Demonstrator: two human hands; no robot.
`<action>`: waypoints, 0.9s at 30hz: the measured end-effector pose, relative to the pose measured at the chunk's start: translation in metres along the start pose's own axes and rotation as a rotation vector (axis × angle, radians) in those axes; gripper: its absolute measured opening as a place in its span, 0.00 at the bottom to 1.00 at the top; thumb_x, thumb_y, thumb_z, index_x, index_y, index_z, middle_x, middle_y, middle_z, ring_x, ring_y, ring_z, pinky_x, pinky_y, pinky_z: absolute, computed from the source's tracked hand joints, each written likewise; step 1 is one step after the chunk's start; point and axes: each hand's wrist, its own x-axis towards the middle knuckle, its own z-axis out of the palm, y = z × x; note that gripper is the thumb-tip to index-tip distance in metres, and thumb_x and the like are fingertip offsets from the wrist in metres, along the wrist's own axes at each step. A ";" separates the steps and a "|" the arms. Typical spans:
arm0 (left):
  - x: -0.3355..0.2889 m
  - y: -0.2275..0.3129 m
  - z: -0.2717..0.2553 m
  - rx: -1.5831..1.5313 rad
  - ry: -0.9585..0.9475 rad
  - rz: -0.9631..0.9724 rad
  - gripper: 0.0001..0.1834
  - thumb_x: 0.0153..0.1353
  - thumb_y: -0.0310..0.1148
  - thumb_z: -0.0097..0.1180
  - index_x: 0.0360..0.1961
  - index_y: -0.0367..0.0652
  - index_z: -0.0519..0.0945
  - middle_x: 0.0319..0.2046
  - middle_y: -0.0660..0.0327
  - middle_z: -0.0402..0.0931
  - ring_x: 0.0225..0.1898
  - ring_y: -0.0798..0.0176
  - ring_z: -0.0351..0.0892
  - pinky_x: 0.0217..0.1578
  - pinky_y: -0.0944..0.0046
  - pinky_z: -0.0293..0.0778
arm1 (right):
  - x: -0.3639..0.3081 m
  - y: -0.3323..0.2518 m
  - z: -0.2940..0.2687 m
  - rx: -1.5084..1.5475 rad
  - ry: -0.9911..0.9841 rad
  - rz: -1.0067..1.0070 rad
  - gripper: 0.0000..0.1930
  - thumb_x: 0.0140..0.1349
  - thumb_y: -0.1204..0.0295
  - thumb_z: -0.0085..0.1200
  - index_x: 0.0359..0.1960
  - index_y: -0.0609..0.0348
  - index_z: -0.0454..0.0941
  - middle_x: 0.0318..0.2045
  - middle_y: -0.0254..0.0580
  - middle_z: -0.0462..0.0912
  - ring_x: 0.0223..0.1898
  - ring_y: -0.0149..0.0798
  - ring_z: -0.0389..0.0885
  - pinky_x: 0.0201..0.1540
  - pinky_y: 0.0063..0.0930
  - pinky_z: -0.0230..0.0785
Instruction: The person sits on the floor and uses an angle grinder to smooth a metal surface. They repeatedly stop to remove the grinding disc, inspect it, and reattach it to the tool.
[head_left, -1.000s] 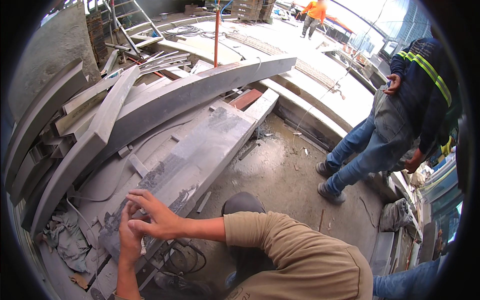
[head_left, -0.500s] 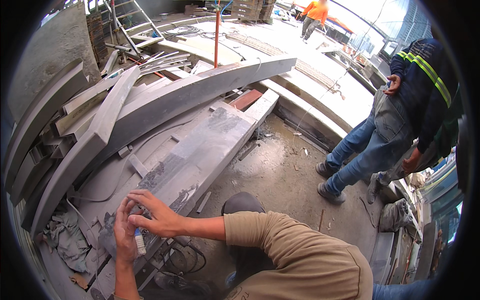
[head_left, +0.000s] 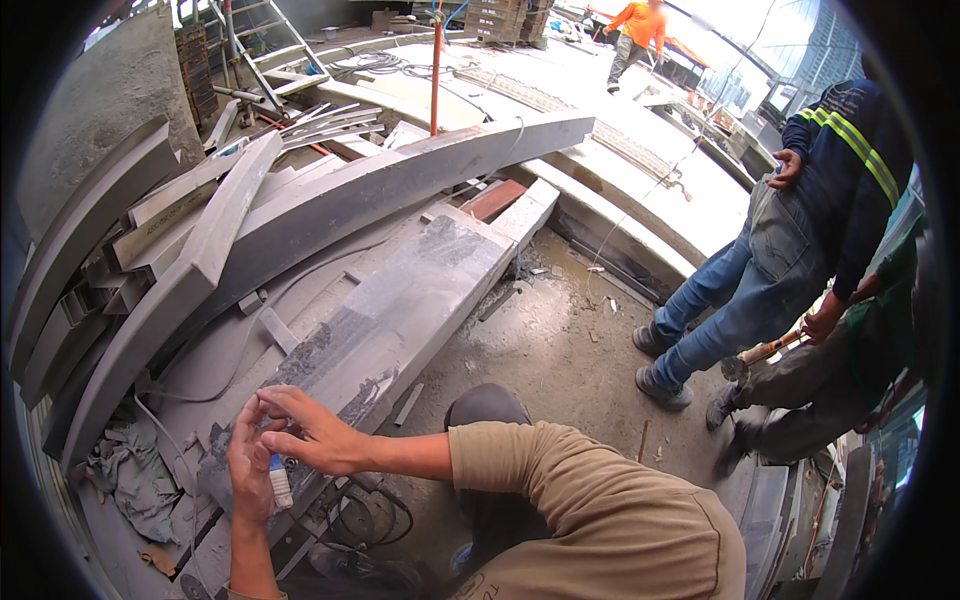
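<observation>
My left hand (head_left: 248, 465) is raised over the near end of a long grey beam (head_left: 400, 285), its fingers curled and partly hidden. Across from it, my right hand (head_left: 318, 432) reaches over, its arched fingers meeting the left fingertips and its thumb lying against the left palm. A gap shows between the right thumb and fingers. Just below, beside the left palm, is a small white thing with a blue end (head_left: 281, 487); I cannot tell whether it is held. Whatever lies between the cupped hands is hidden. Dark smudges and dust mark the beam top.
Curved grey metal sections (head_left: 330, 205) are stacked at left. A crumpled cloth (head_left: 140, 490) and black cables (head_left: 370, 515) lie close by. At right stands a co-worker in jeans (head_left: 715, 290); another person holds a wooden-handled hammer (head_left: 775, 348). A ladder (head_left: 265, 50) leans at the back.
My hands have hardly moved. The person at far right has stepped closer, and a hammer now shows in that person's hand. The person in orange has shifted slightly right.
</observation>
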 end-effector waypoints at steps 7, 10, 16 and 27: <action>0.000 -0.001 0.001 0.000 0.008 0.005 0.56 0.58 0.70 0.55 0.68 0.27 0.61 0.60 0.47 0.67 0.56 0.54 0.72 0.58 0.56 0.69 | -0.001 -0.002 0.000 0.006 0.013 0.009 0.37 0.65 0.53 0.54 0.69 0.62 0.57 0.62 0.51 0.63 0.55 0.46 0.75 0.57 0.38 0.69; -0.001 -0.004 0.001 -0.007 0.001 0.016 0.53 0.61 0.68 0.53 0.68 0.29 0.60 0.58 0.52 0.68 0.54 0.59 0.73 0.58 0.57 0.68 | 0.000 0.001 0.001 0.021 0.027 -0.013 0.35 0.66 0.56 0.54 0.69 0.62 0.59 0.62 0.51 0.64 0.55 0.46 0.75 0.57 0.38 0.69; -0.001 -0.010 -0.006 -0.029 0.019 -0.099 0.36 0.68 0.58 0.51 0.58 0.32 0.72 0.47 0.58 0.77 0.48 0.66 0.77 0.47 0.63 0.71 | 0.013 0.008 -0.011 -0.222 0.114 -0.109 0.23 0.68 0.68 0.53 0.62 0.61 0.70 0.56 0.52 0.73 0.58 0.47 0.73 0.60 0.36 0.67; -0.004 -0.009 -0.003 -0.252 -0.022 -0.275 0.28 0.72 0.54 0.46 0.51 0.36 0.76 0.44 0.60 0.79 0.45 0.65 0.78 0.45 0.63 0.72 | 0.012 0.005 -0.013 -0.154 0.083 -0.124 0.16 0.60 0.76 0.60 0.50 0.66 0.80 0.41 0.51 0.83 0.45 0.46 0.82 0.50 0.35 0.74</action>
